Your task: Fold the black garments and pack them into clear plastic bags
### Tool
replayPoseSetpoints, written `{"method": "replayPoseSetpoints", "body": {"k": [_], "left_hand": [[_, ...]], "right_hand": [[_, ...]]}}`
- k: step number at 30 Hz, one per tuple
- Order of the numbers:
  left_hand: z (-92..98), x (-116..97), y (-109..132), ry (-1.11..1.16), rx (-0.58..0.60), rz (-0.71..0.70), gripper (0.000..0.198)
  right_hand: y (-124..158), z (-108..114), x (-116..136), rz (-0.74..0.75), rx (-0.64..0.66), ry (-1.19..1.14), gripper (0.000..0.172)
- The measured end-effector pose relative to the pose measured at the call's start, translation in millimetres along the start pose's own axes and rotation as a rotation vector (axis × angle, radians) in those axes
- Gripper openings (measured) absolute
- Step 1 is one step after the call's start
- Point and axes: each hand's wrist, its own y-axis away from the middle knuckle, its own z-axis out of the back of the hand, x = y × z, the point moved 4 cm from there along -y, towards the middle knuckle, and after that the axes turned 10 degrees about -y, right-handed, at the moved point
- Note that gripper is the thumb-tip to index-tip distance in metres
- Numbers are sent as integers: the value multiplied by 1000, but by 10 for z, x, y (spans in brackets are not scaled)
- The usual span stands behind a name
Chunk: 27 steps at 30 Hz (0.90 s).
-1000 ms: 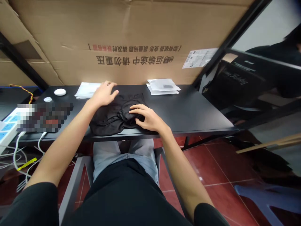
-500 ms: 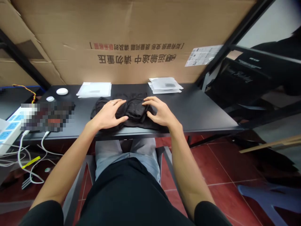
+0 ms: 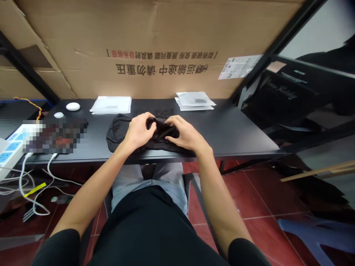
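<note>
A crumpled black cloth garment (image 3: 119, 133) lies on the black table (image 3: 230, 136) in front of me. My left hand (image 3: 137, 131) is shut on a fold of it near the middle. My right hand (image 3: 185, 135) grips the same bunched fold from the other side, and the fingers of both hands nearly meet. The fabric between them forms a small twisted ridge (image 3: 162, 131). Most of the garment's far edge lies flat and dark, and the hands hide its centre.
Two white flat packets (image 3: 111, 105) (image 3: 195, 101) lie at the table's far edge against a large cardboard sheet (image 3: 166, 44). To the left are a white round object (image 3: 73, 106), a pixelated blurred patch (image 3: 55, 136) and a power strip (image 3: 11, 147) with cables.
Both hands have drawn together and closed on the cloth, where they rested spread on it before. The fabric is now gathered into a raised fold between them.
</note>
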Motion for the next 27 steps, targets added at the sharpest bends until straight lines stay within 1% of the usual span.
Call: {"method": "replayPoseSetpoints", "body": {"k": [2,4,7,9,10,12,13,15,17,18,19,21,22,23,25,27], "left_hand": [[106,145,-2,56,-86,88,25],[214,326,18,101,-139,188,32],[342,599,95,132,-126,308,45],[407,709,173,36,-94,346,42],[438,725,215,-46,-92,354,38],[484,666,291,-196,-125,344,31],[491,594,316,-239,-150,322,33],[448,394,327,-270,-161,235,47],[334,189,285,-299,-96,131,66],[264,113,251,-325,-46,91,69],[195,66,213,-353,7,65,66],[95,71,139,-377,92,62,48],[78,125,109,-370,112,88,40],[90,210,88,-355,111,129,37],[194,453,83,-320,55,240,42],[361,747,129,-302,-22,339,53]], "right_hand": [[-25,6,-24,44,-30,-20,59],[-75,56,-61,97,-58,-24,50],[-191,204,-147,144,-128,-11,36],[-262,281,-218,138,-130,-3,34],[-286,292,-252,127,-96,-2,34],[-294,264,-308,99,6,-6,33],[-280,236,-325,84,45,-8,33],[-230,175,-338,57,60,-5,31],[-174,102,-332,36,53,5,29],[-149,62,-331,24,59,12,28],[-127,23,-335,10,75,20,28],[-95,-34,-361,-20,113,28,29],[-84,-44,-380,-31,124,28,30],[-78,-43,-398,-36,126,27,32],[-80,-7,-433,-37,100,28,36],[-104,58,-466,-46,39,42,39]]}}
